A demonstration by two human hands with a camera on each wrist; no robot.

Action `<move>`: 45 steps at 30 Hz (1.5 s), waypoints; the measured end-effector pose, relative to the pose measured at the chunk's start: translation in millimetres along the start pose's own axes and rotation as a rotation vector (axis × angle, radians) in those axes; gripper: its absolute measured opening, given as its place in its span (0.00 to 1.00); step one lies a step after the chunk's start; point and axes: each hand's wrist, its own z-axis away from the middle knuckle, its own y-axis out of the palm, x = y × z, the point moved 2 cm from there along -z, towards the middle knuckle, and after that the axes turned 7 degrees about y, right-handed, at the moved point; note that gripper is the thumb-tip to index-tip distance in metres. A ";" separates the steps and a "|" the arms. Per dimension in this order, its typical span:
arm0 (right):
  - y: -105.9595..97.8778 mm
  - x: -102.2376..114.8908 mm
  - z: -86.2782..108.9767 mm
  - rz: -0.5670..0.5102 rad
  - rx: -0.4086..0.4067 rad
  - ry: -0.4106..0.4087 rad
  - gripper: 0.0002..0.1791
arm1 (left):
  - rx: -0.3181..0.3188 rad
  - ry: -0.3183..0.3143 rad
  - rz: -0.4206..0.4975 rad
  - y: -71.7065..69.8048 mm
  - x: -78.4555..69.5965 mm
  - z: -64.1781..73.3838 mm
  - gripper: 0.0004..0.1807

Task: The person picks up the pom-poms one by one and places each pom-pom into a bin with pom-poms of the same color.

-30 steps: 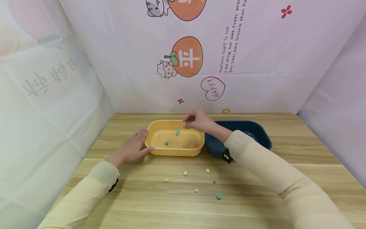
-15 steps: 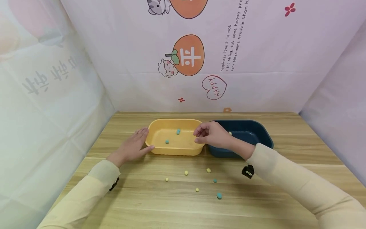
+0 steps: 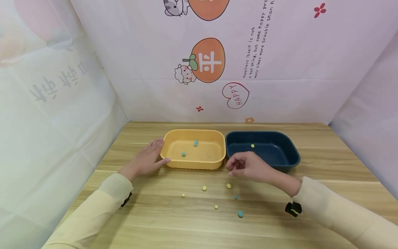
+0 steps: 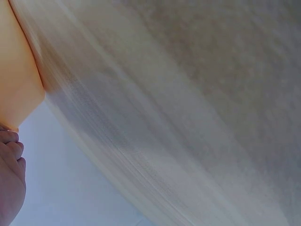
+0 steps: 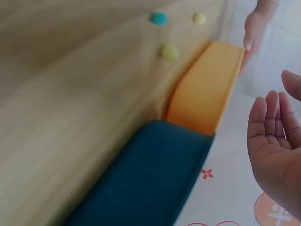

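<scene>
My left hand (image 3: 145,159) rests with fairly straight fingers against the left end of a yellow plastic bin (image 3: 192,165). Inside that bin lie small blue balls, one (image 3: 183,154) apart and two touching. Just in front of a dark blue bin (image 3: 284,162), my right hand (image 3: 250,167) hovers with loosely bent fingers; the right wrist view shows nothing in its palm. A yellow ball (image 3: 252,146) sits in the blue bin. Below the right hand, a yellow ball (image 3: 228,186), a small blue ball (image 3: 236,197) and a larger blue ball (image 3: 240,214) lie on the table.
More yellow balls are scattered in front of the yellow bin: one (image 3: 204,188) in the middle, a tiny one (image 3: 183,195) to the left, another (image 3: 216,207) nearer. Both bins stand side by side on the wooden table (image 3: 174,224). Printed cloth (image 3: 280,100) hangs behind.
My right hand has moved from above the yellow bin rightward and toward me, past the blue bin's near left corner, uncovering the yellow ball in it. My left hand has stayed put.
</scene>
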 end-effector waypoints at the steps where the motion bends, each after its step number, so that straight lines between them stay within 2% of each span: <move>1: 0.5 -2.5 3.2 0.010 0.005 0.008 0.07 | -0.003 0.003 0.001 -0.1 0.0 -0.1 0.51; 9: 7.2 -28.5 21.2 0.013 0.039 0.072 0.08 | -0.005 -0.005 0.004 -2.0 -0.7 -0.8 0.51; 22: 29.8 -56.0 31.3 -0.023 0.121 0.051 0.09 | -0.013 -0.001 0.006 -1.5 -1.5 0.0 0.50; 28: 35.5 -59.4 31.6 -0.013 0.166 0.042 0.08 | -0.024 0.000 0.005 0.0 -1.4 0.8 0.49; 34: 37.1 -60.8 30.7 0.001 0.181 0.061 0.08 | -0.019 -0.001 0.012 0.0 -1.7 1.0 0.50; 45: 40.0 -59.2 29.3 0.062 0.210 0.039 0.09 | -0.016 -0.002 0.013 0.1 -2.4 0.6 0.49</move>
